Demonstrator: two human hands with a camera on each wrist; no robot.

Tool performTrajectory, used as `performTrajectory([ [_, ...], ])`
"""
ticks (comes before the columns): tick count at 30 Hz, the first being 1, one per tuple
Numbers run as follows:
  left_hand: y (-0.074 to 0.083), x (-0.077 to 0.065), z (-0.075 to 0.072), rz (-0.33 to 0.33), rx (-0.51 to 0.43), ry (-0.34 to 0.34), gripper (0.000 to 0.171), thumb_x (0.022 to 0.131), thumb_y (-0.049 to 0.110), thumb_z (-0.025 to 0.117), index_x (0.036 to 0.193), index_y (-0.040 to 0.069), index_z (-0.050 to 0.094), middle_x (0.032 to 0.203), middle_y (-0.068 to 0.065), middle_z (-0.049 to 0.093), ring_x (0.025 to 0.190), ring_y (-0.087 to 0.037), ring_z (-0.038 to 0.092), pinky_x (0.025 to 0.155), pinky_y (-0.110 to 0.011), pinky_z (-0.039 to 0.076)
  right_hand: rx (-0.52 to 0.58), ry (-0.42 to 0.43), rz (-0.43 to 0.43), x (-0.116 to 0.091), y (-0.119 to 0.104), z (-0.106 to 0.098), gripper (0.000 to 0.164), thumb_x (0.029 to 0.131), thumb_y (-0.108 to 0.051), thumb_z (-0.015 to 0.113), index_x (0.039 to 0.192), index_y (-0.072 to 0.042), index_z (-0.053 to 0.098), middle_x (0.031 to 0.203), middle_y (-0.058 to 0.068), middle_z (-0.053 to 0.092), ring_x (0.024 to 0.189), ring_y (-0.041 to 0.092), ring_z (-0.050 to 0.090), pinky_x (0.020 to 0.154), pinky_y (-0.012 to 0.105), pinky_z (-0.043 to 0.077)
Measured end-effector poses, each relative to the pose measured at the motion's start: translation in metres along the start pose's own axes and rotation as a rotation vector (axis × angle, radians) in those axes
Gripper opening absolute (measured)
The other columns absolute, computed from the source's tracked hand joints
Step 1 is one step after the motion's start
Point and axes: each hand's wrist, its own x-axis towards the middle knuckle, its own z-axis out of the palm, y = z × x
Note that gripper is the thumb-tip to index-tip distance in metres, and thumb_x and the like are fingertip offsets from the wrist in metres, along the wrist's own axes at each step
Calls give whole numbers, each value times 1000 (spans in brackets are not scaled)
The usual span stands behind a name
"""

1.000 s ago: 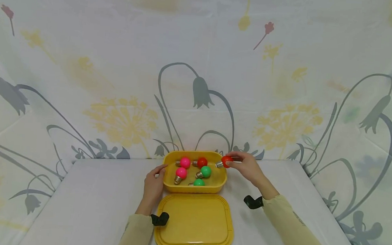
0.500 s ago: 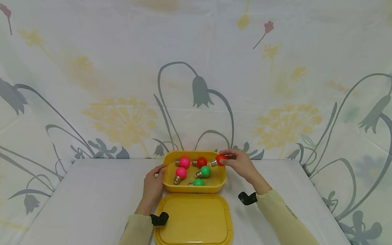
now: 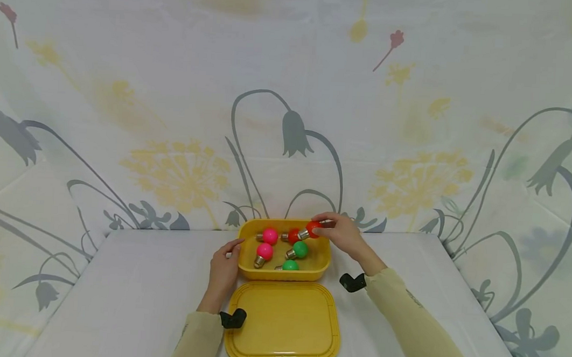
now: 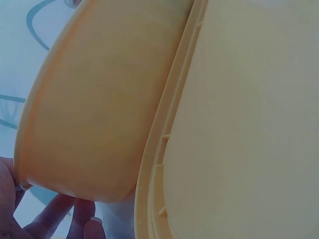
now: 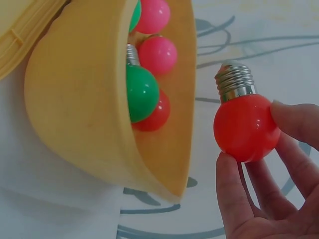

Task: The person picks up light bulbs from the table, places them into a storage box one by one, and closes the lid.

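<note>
A red light bulb (image 5: 246,127) with a silver screw base is pinched between the thumb and fingertips of my right hand (image 3: 346,236). It hangs over the back right part of a yellow plastic box (image 3: 283,276), base pointing down and left in the head view. Inside the box lie two pink bulbs (image 3: 270,236), two green bulbs (image 3: 300,249) and another red bulb (image 3: 293,235), partly behind the held one. My left hand (image 3: 224,267) holds the box's left end, with a digit at the rim and fingers against the outer wall (image 4: 82,194).
A yellow lid (image 3: 283,324) lies flat on the white tabletop (image 3: 154,290), right in front of the box. Behind the table hangs a flower-patterned cloth (image 3: 292,65). Each wrist wears a small black device (image 3: 353,283).
My right hand has moved left with the red bulb, from the box's right edge to above the red bulb inside. The left hand and the box stay in place.
</note>
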Motion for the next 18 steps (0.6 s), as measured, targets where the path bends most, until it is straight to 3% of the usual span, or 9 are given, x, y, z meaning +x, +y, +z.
performTrajectory([
  [18,-2,3,1,7,12,10,31,106,23,51,129,13,68,113,-14,62,102,-27,53,87,-36,48,28,-121,-24,19,-2,13,27,92,-17,71,117,-7,71,119,9,67,108,31,63,97,45,49],
])
